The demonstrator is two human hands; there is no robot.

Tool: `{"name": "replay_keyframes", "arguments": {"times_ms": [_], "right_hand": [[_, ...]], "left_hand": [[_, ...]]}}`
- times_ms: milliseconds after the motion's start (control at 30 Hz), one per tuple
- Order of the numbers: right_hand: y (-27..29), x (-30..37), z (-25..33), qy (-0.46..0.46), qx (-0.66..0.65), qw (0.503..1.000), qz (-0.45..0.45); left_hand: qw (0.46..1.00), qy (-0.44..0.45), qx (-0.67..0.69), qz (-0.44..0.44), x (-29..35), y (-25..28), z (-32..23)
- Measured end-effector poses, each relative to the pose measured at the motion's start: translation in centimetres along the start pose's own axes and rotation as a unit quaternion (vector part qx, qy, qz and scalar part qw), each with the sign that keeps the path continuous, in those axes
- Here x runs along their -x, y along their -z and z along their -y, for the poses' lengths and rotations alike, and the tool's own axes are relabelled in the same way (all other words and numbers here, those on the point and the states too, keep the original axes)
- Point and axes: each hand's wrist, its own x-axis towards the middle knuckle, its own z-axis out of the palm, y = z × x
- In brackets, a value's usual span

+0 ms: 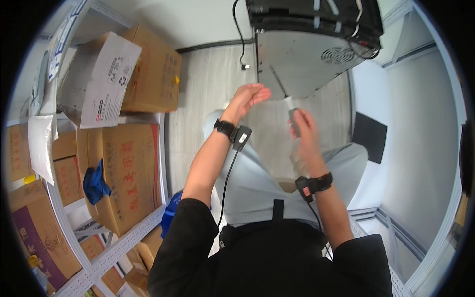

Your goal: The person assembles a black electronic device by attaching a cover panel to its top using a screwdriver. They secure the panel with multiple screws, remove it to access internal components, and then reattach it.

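Note:
My right hand [308,133] is closed around the grey handle of a screwdriver [292,106]. Its long thin shaft points up and left, in front of a grey metal panel [297,54] with a round slotted vent. Whether the tip touches that panel I cannot tell. My left hand [249,98] is held out beside the panel's lower left corner, fingers stretched and nothing in them. The panel belongs to a boxy appliance whose upper part [316,22] is black, with strips of tape on it. Both wrists wear black straps with small boxes and cables.
A black cord [238,24] hangs left of the appliance, its plug near the floor [208,74]. Metal shelving [118,247] with cardboard boxes [131,173] and a blue cloth [96,183] lines the left. A dark square sheet [369,137] lies right of my knee.

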Motion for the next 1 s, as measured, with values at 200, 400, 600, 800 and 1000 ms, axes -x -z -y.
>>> {"name": "replay_keyframes", "arguments": {"times_ms": [200, 400, 600, 800, 1000], "right_hand": [[0.8, 0.0, 0.2, -0.002, -0.045, 0.999, -0.031], [2.7, -0.7, -0.8, -0.04, -0.055, 0.997, -0.038], [4.7, -0.3, -0.4, -0.068, -0.084, 0.993, -0.047], [6.6, -0.5, -0.4, -0.082, -0.125, 0.985, -0.089], [9.2, -1.0, -0.8, -0.079, -0.191, 0.968, -0.14]], "left_hand": [[0.995, 0.07, -0.063, -0.022, 0.1, 0.4, 1.7], [0.981, 0.134, -0.134, -0.04, -1.8, -0.5, 4.5], [0.959, 0.133, -0.244, -0.057, -4.2, -0.1, 10.7], [0.961, 0.175, -0.195, -0.086, -7.0, -1.1, 16.8], [0.964, 0.196, -0.125, -0.133, -9.5, -2.4, 21.0]]}}
